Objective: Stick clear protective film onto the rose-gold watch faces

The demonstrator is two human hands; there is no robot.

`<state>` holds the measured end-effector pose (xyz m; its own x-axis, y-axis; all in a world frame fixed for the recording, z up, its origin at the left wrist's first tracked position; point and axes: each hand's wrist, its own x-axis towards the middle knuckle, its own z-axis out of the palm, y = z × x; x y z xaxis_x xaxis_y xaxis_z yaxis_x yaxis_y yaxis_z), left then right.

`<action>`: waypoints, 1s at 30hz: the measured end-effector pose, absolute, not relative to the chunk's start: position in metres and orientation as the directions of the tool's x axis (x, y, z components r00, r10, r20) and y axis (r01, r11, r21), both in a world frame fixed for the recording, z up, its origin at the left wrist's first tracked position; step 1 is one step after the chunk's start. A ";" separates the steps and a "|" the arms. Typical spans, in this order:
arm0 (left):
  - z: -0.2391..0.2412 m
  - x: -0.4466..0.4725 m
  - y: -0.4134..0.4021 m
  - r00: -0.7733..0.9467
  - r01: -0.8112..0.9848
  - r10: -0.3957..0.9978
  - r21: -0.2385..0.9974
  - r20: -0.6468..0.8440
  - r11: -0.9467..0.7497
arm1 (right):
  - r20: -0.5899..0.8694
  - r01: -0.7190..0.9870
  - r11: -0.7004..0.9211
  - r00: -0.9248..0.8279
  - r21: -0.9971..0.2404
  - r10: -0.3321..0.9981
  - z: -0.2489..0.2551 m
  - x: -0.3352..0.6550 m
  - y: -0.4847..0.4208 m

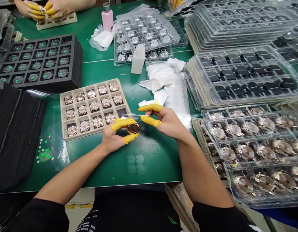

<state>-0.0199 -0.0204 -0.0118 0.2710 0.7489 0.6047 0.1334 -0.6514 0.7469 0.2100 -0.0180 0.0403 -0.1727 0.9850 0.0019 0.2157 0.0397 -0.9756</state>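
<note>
My left hand (pixel 115 134), in yellow finger cots, pinches a round watch head (pixel 133 128) with a dark face and rose-gold rim. Just right of it, my right hand (pixel 163 120), also in yellow finger cots, has its thumb and forefinger around a thin clear strip (pixel 135 115). The strip's far end lies above the watch head; whether it touches is hard to see. Behind my left hand stands a beige tray (pixel 81 136) with rose-gold watch heads in its compartments. One compartment at its right end shows a dark bottom.
Dark foam trays (pixel 76 64) of watch parts stand left, near scattered green dots (pixel 44 155). A white bottle (pixel 138 59), tissues (pixel 161 75) and a pink bottle (pixel 107 17) are behind. Stacked clear trays (pixel 236 167) fill the right. Another person's hands (pixel 46 11) work at top left.
</note>
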 end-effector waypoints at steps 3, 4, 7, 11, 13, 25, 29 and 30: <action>-0.013 -0.020 -0.023 0.300 0.144 0.812 0.818 0.501 -0.557 | -0.039 0.198 -0.003 -0.179 -0.980 0.983 0.039 0.211 -0.019; -0.013 -0.020 -0.024 0.308 0.159 0.828 0.833 0.468 -0.529 | -0.047 0.213 -0.005 -0.193 -0.977 0.980 0.039 0.211 -0.019; -0.012 -0.020 -0.024 0.328 0.181 0.835 0.839 0.441 -0.514 | -0.021 0.294 0.049 -0.231 -0.955 0.973 0.043 0.214 -0.018; -0.005 -0.018 -0.021 0.416 0.125 0.722 0.752 0.553 -0.648 | 0.043 0.338 0.127 -0.243 -0.933 0.969 0.047 0.217 -0.018; -0.001 -0.017 -0.020 0.439 0.079 0.666 0.712 0.603 -0.697 | 0.049 0.347 0.150 -0.285 -0.926 0.957 0.047 0.216 -0.017; 0.000 -0.018 -0.024 0.572 0.077 0.633 0.734 0.522 -0.675 | 0.125 0.384 0.226 -0.271 -0.895 0.954 0.037 0.203 -0.018; -0.003 -0.017 -0.024 0.532 0.118 0.675 0.745 0.511 -0.657 | 0.300 0.502 0.288 -0.057 -0.816 0.952 0.030 0.193 -0.021; -0.003 -0.017 -0.024 0.530 0.121 0.682 0.751 0.504 -0.649 | 0.318 0.521 0.281 -0.019 -0.806 0.948 0.029 0.191 -0.021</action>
